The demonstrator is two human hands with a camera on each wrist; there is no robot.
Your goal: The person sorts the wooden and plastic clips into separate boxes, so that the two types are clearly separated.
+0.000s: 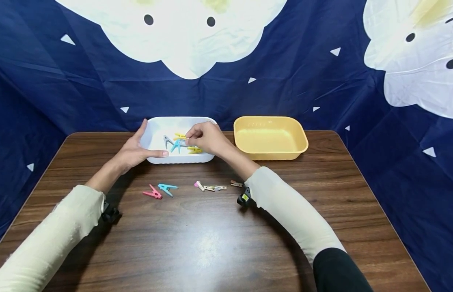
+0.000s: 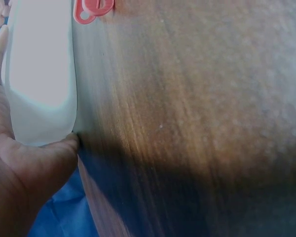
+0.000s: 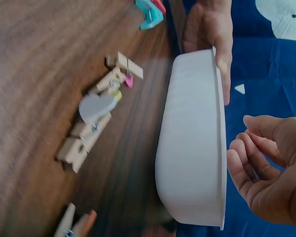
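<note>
A white plastic basin (image 1: 180,159) stands at the back of the table, with grey, blue and yellow plastic clothespins (image 1: 176,145) lying inside. My left hand (image 1: 133,151) spans its left end, the thumb laid along the front wall and the straight fingers at the far side. Above the basin's right half hovers my right hand (image 1: 208,138), fingers loosely bent and fingertips close over the clothespins. The right wrist view shows that same hand (image 3: 271,173) beside the rim with nothing visible between thumb and fingers.
A yellow basin (image 1: 270,155) stands to the right. In front of the white basin lie a red clothespin (image 1: 153,192) and a blue clothespin (image 1: 167,188). Several small wooden clothespins (image 3: 91,133) lie further right, some with decorations. A blue cloth (image 1: 226,93) hangs behind the table.
</note>
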